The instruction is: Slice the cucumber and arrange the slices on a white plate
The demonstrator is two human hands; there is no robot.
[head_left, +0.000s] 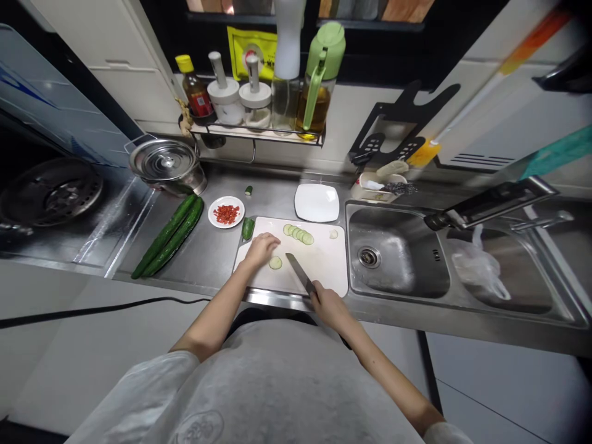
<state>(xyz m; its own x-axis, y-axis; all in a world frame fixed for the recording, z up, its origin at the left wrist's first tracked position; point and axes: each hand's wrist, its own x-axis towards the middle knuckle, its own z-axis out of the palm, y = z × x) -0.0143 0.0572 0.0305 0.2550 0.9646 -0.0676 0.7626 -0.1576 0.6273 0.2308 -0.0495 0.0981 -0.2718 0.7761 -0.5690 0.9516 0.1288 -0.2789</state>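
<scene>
In my right hand [327, 303] is the handle of a kitchen knife [300, 272], its blade pointing up and left over the white cutting board [319, 265]. My left hand [261, 250] is over the board's left part, fingers curled together; whatever they hold, if anything, is hidden. Just right of that hand lies a single cucumber slice [275, 263]. A row of overlapping cucumber slices [298, 234] rests near the board's far edge. A small pale piece [333, 234] sits at the far right corner. One cut cucumber piece [248, 229] lies at the far left corner.
Two whole cucumbers [169, 237] lie left of a plate of chopped red pieces [226, 213]. A white square plate [317, 203] stands behind the board, a cucumber end [248, 190] nearby. The sink [398, 253] is at right, a steel pot [169, 163] at back left.
</scene>
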